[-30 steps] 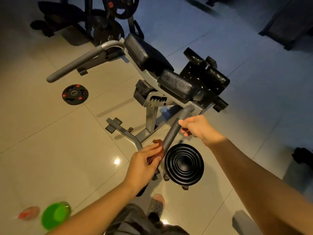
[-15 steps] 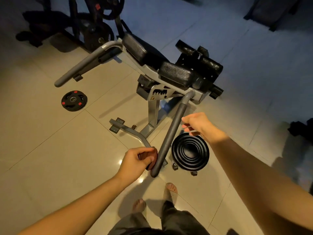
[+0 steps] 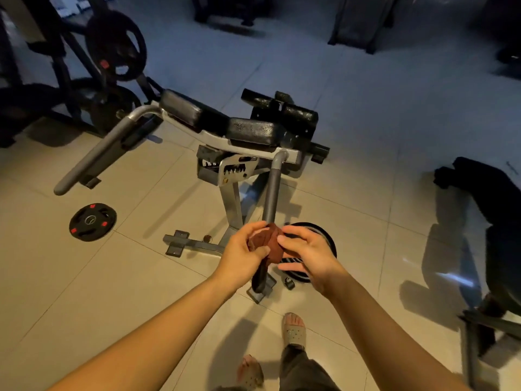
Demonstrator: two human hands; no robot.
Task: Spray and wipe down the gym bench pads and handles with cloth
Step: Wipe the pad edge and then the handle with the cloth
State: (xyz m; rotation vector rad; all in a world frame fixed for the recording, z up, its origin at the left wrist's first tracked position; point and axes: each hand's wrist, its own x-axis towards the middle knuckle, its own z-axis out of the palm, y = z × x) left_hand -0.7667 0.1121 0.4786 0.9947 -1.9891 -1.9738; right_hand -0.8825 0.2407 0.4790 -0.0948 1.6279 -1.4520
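Gripping the bunched cloth (image 3: 265,244) in a curled left hand (image 3: 242,256) just over the near handle (image 3: 272,198), the person seems to be refolding it for wiping, the right hand (image 3: 308,251) touching its edge, pinching or not I cannot tell

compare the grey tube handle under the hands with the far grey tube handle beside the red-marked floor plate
The near grey tube handle runs towards the viewer; the far grey tube handle juts out sideways. The near one has a reddish-brown cloth on it, gripped by the left hand and touched by the right hand; the far one is bare. Both are grey bent tubes.
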